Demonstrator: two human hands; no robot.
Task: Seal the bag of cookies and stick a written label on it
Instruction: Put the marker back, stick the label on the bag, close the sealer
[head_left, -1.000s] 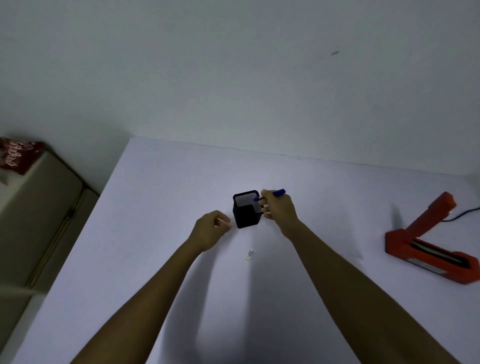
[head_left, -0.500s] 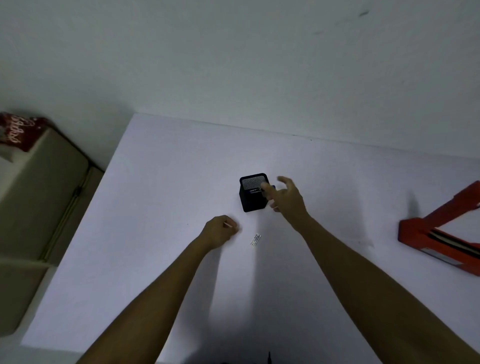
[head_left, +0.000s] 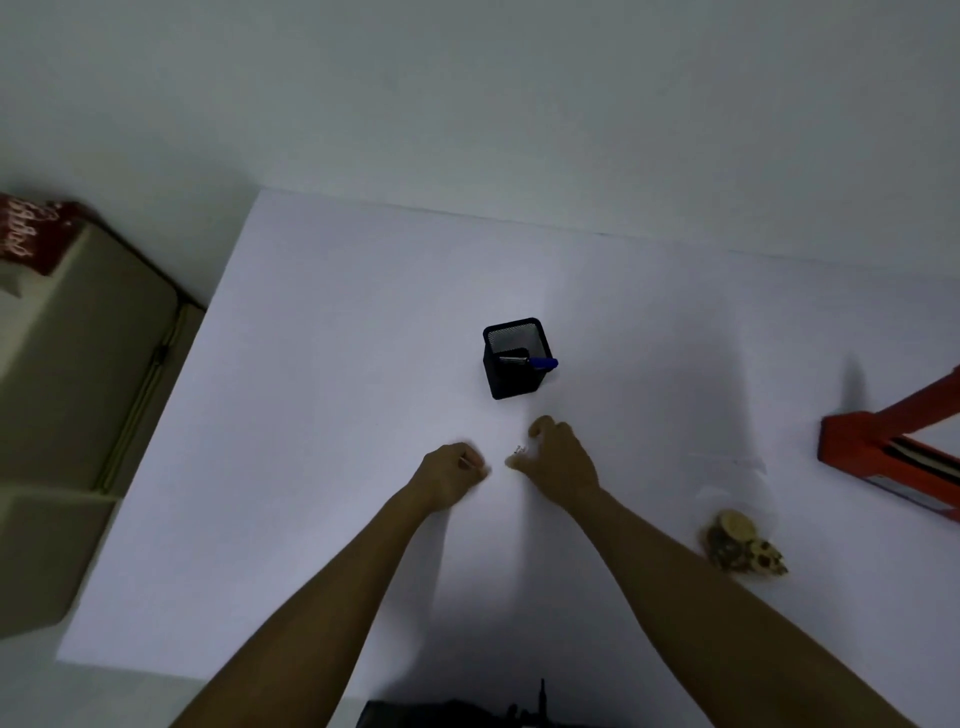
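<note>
White flat table surface fills most of the head view, dim light. Beige cabinet-like unit sits off the table's edge, far out past the left hand's side, with a dark red printed bag on its top; print unreadable.

Red and black hinged heat sealer lies on the table well out beyond the right hand's side, arm raised, partly cut by the frame edge.

Clear plastic bag of brown cookies lies on the table beside the right forearm, behind the right fingers, toward the person, and well apart from them. Cannot tell whether its mouth is sealed; plastic barely visible.

Black square mesh pen holder stands upright just ahead of both sets of fingers, apart from them. Blue pen leans in it, cap end poking over the rim on the right-hand side.

Left hand rests low at the table, fingers curled into a loose fist; a thin pale sliver shows at the thumb and forefinger, too small to name.

Right hand sits just beside the left, small gap between them, fingers bent and clawed down onto the table. Small white printed label sits right at the right thumb and fingertips; cannot tell whether it is pinched or only touched.
</note>
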